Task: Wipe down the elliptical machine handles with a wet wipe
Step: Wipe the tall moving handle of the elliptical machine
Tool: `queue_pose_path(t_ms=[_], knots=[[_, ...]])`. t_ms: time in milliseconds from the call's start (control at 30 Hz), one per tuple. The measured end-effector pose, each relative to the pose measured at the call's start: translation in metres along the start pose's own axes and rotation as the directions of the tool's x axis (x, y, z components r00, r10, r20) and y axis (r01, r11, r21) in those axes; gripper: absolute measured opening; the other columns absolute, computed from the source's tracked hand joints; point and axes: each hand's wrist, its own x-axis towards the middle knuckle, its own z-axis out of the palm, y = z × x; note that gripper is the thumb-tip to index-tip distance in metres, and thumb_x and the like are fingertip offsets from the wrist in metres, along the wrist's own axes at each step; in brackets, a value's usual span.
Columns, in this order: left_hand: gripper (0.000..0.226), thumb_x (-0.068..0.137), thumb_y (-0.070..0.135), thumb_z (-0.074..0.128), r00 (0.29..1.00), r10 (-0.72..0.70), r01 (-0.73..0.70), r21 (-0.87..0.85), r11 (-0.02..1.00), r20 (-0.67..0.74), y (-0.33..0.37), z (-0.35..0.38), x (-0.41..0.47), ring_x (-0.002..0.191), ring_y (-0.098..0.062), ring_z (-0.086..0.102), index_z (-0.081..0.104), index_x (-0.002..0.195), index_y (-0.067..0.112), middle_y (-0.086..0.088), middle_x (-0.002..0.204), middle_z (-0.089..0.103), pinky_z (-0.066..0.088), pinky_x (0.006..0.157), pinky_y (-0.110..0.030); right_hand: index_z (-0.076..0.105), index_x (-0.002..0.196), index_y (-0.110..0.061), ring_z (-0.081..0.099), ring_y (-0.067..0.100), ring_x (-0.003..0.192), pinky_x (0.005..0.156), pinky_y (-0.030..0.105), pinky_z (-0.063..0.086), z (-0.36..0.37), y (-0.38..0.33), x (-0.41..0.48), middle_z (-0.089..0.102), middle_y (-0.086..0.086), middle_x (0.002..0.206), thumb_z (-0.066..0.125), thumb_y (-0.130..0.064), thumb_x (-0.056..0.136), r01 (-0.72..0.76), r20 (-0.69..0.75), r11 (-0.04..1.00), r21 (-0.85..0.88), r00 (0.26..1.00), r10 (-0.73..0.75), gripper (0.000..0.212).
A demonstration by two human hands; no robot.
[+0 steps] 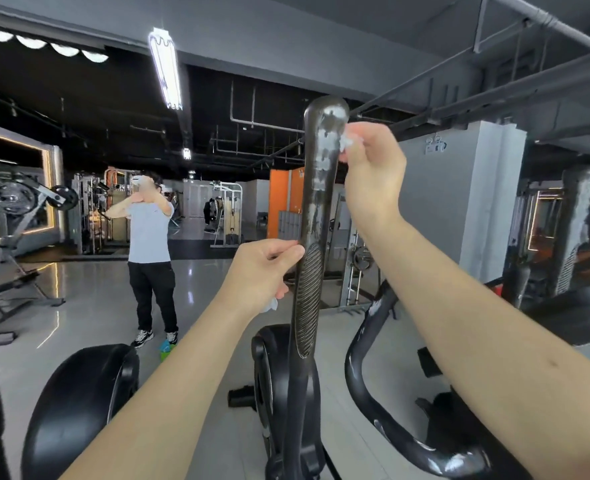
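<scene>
Left hand [262, 271] is up on a raised forearm, fingertips and thumb laid on the left edge of the upright handle [316, 209] just above its ribbed pad, lower fingers curled on a white scrap [271, 304] poking out under the palm. Higher up, the right hand [373, 174] angles in with wrist bent, its grip pinching the bunched wet wipe [346, 143] against the handle's right side near the rounded, pale-smeared tip. Open floor [89, 299] lies left of the handle; a curved bar [362, 341] sits near on the right, under the right forearm.
</scene>
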Motion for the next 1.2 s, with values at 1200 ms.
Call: queue_pose_path(t_ms=[1200], knots=[[0.021,0.102,0.02,0.065,0.998,-0.023,0.028,-0.091,0.995,0.054,-0.026,-0.002,0.001,0.047,-0.019,0.051,0.077,0.117,0.027,-0.004,0.08,0.077,0.056,0.062,-0.061,0.07,0.072,-0.001,0.055,0.025,0.074,0.067,0.031,0.048,0.003,-0.019,-0.026,0.058,0.016,0.079,0.062,0.001,0.092,0.503,0.383,0.668,-0.549,0.861,-0.334,0.021]])
